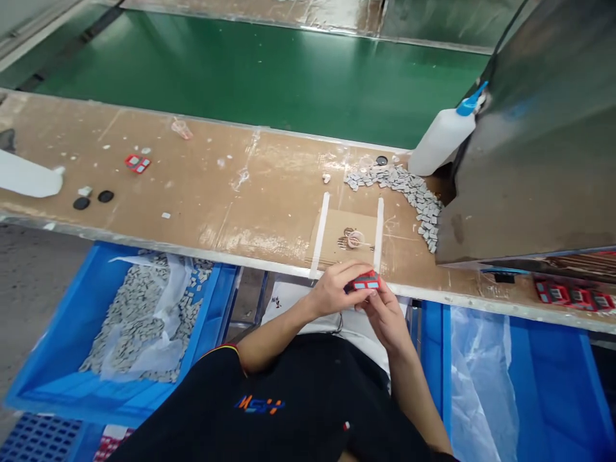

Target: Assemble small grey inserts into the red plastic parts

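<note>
Just in front of my body, at the bench edge, a small red toy vehicle part point(366, 281) with pale grey window-like panels is held between both hands. My left hand point(334, 287) has its fingers closed on its left side and top. From the right and below, my right hand point(387, 316) grips the same part; some fingertips are hidden behind it. Beyond the hands lies a piece of cardboard point(332, 240) between two strips of white tape, with a small round cup point(355, 239) on it and a thin stick in the cup.
Small grey pieces point(404, 183) are heaped beside a white bottle point(440, 141) with a blue nozzle. More red parts point(572, 296) lie far right. Blue bins point(52, 359) stand below the bench on both sides; the left holds grey pieces. A green belt point(269, 77) runs behind.
</note>
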Demonstrator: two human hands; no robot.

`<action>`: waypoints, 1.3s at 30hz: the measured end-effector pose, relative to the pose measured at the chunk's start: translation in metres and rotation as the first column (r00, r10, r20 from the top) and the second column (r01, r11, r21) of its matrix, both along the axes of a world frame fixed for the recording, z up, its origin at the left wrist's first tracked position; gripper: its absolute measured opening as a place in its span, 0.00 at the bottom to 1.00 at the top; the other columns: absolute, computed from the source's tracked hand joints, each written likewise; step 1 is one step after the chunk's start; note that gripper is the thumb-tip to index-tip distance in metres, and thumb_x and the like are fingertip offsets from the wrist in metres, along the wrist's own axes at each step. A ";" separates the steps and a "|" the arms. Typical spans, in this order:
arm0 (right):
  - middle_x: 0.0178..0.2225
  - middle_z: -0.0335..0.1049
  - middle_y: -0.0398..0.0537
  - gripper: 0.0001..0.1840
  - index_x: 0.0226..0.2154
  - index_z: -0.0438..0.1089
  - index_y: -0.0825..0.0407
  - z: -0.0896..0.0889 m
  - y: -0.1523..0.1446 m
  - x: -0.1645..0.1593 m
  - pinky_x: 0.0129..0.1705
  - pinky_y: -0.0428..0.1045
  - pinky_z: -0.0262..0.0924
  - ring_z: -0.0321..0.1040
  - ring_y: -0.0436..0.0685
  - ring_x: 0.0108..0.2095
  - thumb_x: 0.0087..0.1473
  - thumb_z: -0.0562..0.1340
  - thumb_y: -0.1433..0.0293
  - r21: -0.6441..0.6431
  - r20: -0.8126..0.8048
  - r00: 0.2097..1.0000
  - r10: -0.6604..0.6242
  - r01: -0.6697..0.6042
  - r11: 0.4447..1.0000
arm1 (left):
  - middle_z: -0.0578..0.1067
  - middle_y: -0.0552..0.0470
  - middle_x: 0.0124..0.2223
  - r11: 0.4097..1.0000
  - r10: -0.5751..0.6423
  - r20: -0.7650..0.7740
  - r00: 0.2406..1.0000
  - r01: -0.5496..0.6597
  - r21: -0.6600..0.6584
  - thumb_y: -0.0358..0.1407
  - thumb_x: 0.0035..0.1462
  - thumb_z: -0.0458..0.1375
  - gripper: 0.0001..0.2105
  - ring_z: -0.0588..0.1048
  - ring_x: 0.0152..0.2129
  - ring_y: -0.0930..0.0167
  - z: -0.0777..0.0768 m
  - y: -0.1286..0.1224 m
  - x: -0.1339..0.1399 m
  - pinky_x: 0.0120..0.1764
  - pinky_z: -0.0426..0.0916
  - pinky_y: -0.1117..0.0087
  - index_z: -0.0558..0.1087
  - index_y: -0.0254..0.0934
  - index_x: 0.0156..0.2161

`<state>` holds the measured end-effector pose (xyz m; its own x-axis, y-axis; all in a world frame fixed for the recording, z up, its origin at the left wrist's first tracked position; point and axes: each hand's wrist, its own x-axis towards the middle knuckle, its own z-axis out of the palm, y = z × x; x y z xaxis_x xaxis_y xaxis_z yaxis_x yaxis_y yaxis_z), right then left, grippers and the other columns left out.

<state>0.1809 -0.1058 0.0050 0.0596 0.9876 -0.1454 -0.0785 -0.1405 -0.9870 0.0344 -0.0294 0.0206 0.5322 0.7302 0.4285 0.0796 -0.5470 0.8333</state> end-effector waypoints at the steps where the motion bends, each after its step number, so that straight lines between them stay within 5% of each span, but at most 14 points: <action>1: 0.36 0.75 0.50 0.20 0.47 0.71 0.47 0.002 0.003 0.006 0.28 0.50 0.68 0.71 0.55 0.29 0.62 0.58 0.51 -0.004 0.087 0.996 0.002 -0.001 1.000 | 0.79 0.39 0.49 1.000 0.019 -0.012 1.000 -0.019 0.011 0.37 0.63 0.59 0.16 0.79 0.45 0.64 -0.002 0.004 -0.006 0.49 0.75 0.63 0.73 0.33 0.54; 6: 0.36 0.75 0.49 0.20 0.50 0.70 0.49 0.004 0.042 0.025 0.34 0.52 0.69 0.72 0.55 0.32 0.59 0.64 0.56 0.159 0.367 0.908 -0.203 0.153 0.975 | 0.78 0.45 0.40 0.996 0.050 -0.084 0.995 -0.056 -0.064 0.41 0.62 0.60 0.15 0.77 0.35 0.68 -0.014 0.022 -0.027 0.41 0.74 0.67 0.75 0.33 0.49; 11: 0.33 0.73 0.47 0.10 0.37 0.76 0.50 0.010 0.089 0.021 0.32 0.50 0.65 0.68 0.53 0.30 0.60 0.62 0.62 0.341 0.537 0.814 -0.223 0.033 0.940 | 0.77 0.46 0.39 0.982 -0.009 -0.046 0.999 0.000 -0.191 0.49 0.60 0.63 0.20 0.76 0.35 0.68 -0.019 0.034 -0.033 0.40 0.72 0.68 0.77 0.33 0.48; 15: 0.32 0.72 0.47 0.11 0.33 0.77 0.50 0.016 0.103 0.018 0.30 0.49 0.64 0.66 0.52 0.28 0.61 0.61 0.63 0.396 0.600 0.760 -0.249 -0.012 0.918 | 0.76 0.46 0.40 0.973 0.023 -0.044 0.999 -0.032 -0.227 0.53 0.57 0.64 0.23 0.75 0.35 0.67 -0.019 0.037 -0.036 0.40 0.71 0.67 0.78 0.35 0.47; 19: 0.35 0.76 0.49 0.12 0.32 0.76 0.50 0.015 0.101 0.018 0.34 0.50 0.67 0.72 0.55 0.34 0.61 0.62 0.61 0.397 0.506 0.816 -0.280 0.068 0.915 | 0.79 0.45 0.40 0.957 0.016 -0.056 0.998 -0.032 -0.290 0.50 0.58 0.64 0.22 0.77 0.35 0.67 -0.021 0.036 -0.034 0.41 0.72 0.67 0.78 0.35 0.48; 25: 0.31 0.80 0.48 0.12 0.34 0.76 0.51 0.026 0.074 0.013 0.34 0.50 0.71 0.76 0.54 0.30 0.58 0.66 0.60 0.350 0.261 0.873 -0.412 0.313 0.883 | 0.81 0.44 0.42 0.958 0.060 -0.113 0.992 -0.089 -0.273 0.43 0.58 0.66 0.17 0.79 0.36 0.68 -0.023 0.034 -0.030 0.41 0.73 0.69 0.78 0.34 0.48; 33: 0.34 0.81 0.49 0.09 0.37 0.78 0.50 0.021 0.056 0.005 0.38 0.52 0.72 0.79 0.57 0.34 0.61 0.64 0.63 0.361 0.418 0.864 -0.282 0.127 0.924 | 0.82 0.42 0.42 0.971 0.050 -0.126 0.991 -0.078 -0.226 0.40 0.59 0.66 0.15 0.80 0.38 0.66 -0.018 0.033 -0.030 0.42 0.74 0.68 0.78 0.32 0.47; 39: 0.33 0.81 0.48 0.07 0.36 0.77 0.50 0.021 0.061 0.000 0.35 0.49 0.72 0.78 0.55 0.32 0.62 0.63 0.67 0.442 0.483 0.829 -0.283 0.048 0.896 | 0.82 0.43 0.43 0.968 0.041 -0.113 0.993 -0.067 -0.240 0.41 0.59 0.65 0.16 0.80 0.38 0.66 -0.018 0.033 -0.030 0.42 0.74 0.68 0.78 0.34 0.48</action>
